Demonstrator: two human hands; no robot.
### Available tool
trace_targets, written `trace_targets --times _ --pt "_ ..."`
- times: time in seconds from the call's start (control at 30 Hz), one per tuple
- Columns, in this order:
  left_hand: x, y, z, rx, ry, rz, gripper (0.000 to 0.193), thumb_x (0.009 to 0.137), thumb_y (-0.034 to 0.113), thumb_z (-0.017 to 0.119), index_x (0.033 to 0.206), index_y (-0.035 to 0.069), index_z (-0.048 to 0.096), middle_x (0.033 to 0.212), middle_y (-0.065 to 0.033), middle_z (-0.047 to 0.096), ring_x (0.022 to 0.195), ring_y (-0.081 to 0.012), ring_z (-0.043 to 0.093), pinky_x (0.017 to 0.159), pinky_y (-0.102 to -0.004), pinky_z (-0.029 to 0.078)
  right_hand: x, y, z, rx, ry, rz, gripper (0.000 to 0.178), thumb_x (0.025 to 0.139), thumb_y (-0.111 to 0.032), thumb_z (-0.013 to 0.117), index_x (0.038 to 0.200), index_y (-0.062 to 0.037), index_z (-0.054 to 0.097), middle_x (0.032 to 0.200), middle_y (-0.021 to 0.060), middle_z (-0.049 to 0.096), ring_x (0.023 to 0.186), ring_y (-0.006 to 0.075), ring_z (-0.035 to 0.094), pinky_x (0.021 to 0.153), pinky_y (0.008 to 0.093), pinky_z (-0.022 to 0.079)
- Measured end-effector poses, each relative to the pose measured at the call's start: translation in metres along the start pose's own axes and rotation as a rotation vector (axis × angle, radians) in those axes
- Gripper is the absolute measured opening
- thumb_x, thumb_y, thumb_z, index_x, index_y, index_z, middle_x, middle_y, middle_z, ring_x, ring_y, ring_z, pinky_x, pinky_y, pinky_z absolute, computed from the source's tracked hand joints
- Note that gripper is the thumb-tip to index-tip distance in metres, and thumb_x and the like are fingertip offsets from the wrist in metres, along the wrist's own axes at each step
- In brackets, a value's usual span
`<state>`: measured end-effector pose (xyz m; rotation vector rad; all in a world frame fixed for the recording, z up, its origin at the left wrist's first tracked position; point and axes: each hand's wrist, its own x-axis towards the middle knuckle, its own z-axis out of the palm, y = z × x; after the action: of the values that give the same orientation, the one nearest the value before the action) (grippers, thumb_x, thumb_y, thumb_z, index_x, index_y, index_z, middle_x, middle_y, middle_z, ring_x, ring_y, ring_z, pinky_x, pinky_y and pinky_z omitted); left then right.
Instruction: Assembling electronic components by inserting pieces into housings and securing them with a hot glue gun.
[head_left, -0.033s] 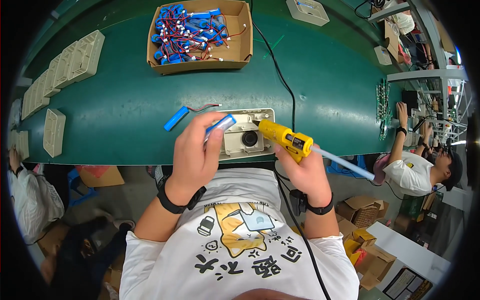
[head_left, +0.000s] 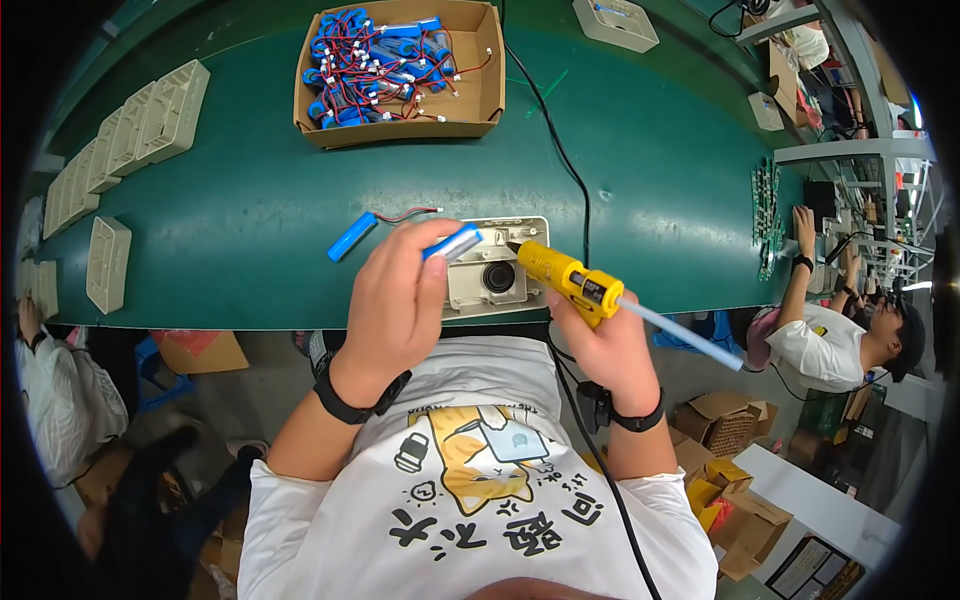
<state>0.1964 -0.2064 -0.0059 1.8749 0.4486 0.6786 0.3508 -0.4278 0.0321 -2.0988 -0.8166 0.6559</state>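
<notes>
A blue cylindrical battery (head_left: 455, 242) is pinched in my left hand (head_left: 398, 290), held over the left part of a cream plastic housing (head_left: 498, 309). Inside the housing sits a round black speaker (head_left: 498, 277). My right hand (head_left: 612, 345) grips a yellow glue gun (head_left: 570, 277), its dark nozzle over the housing's upper compartment near the battery's end. A translucent glue stick (head_left: 690, 338) sticks out of the gun's back. Beyond my left hand, a second blue battery (head_left: 353, 237) with red and black leads lies on the green table (head_left: 250, 270).
A cardboard box (head_left: 480, 95) of wired blue batteries stands at the far side. Several cream housings (head_left: 165, 118) line the left; another (head_left: 108, 265) lies nearer. A black cable (head_left: 570, 165) crosses the table. Circuit boards (head_left: 767, 215) and a co-worker (head_left: 830, 345) are at right.
The battery in my left hand has shifted slightly right and up, toward the nozzle. My right hand and the glue gun have moved only a little.
</notes>
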Motion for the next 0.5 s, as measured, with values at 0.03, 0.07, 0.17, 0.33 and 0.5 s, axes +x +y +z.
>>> trace_targets --times 0.03,0.07,0.17,0.33,0.5 --pt "0.007 -0.002 0.001 0.111 -0.015 0.129 0.023 0.113 0.01 0.066 0.134 0.003 0.07 0.098 -0.0128 0.073 0.081 -0.0242 0.069 0.081 -0.04 0.053 -0.003 0.004 0.002 -0.038 0.039 -0.043 0.017 0.106 -0.013 0.08 0.111 0.003 0.076 0.09 0.008 0.076 0.078 0.0165 0.07 0.07 0.0321 0.054" --pt "0.013 -0.004 0.002 0.223 -0.031 0.258 0.024 0.111 0.01 0.066 0.134 0.004 0.071 0.097 -0.0127 0.072 0.083 -0.0267 0.069 0.085 -0.0422 0.053 -0.005 0.006 0.003 -0.038 0.037 -0.044 0.017 0.106 -0.013 0.08 0.111 0.003 0.076 0.09 0.008 0.076 0.078 0.0165 0.07 0.07 0.0321 0.054" --pt "0.014 -0.011 0.014 0.332 -0.029 0.379 0.025 0.108 0.009 0.069 0.132 0.006 0.074 0.096 -0.0115 0.072 0.087 -0.0295 0.07 0.092 -0.0454 0.051 -0.005 -0.004 0.014 -0.195 0.108 -0.163 0.015 0.103 -0.009 0.08 0.097 0.0009 0.071 0.079 0.0101 0.065 0.07 0.025 0.065 0.064 0.0381 0.05" --pt "0.007 -0.018 0.021 0.331 -0.022 0.355 0.023 0.102 0.01 0.078 0.126 0.009 0.079 0.096 -0.007 0.073 0.092 -0.029 0.07 0.097 -0.0462 0.05 -0.01 0.003 0.028 -0.338 0.17 -0.239 0.016 0.098 -0.008 0.081 0.091 -0.0009 0.068 0.076 0.0142 0.059 0.069 0.0363 0.061 0.061 0.0453 0.048" --pt "0.005 -0.017 0.017 0.36 -0.047 0.335 0.019 0.098 0.012 0.084 0.117 0.01 0.082 0.099 -0.0026 0.075 0.093 -0.0276 0.071 0.097 -0.0443 0.052 -0.011 -0.004 0.028 -0.399 0.163 -0.171 0.013 0.095 -0.008 0.081 0.093 -0.0017 0.071 0.079 0.0157 0.062 0.074 0.0409 0.063 0.062 0.0502 0.049"
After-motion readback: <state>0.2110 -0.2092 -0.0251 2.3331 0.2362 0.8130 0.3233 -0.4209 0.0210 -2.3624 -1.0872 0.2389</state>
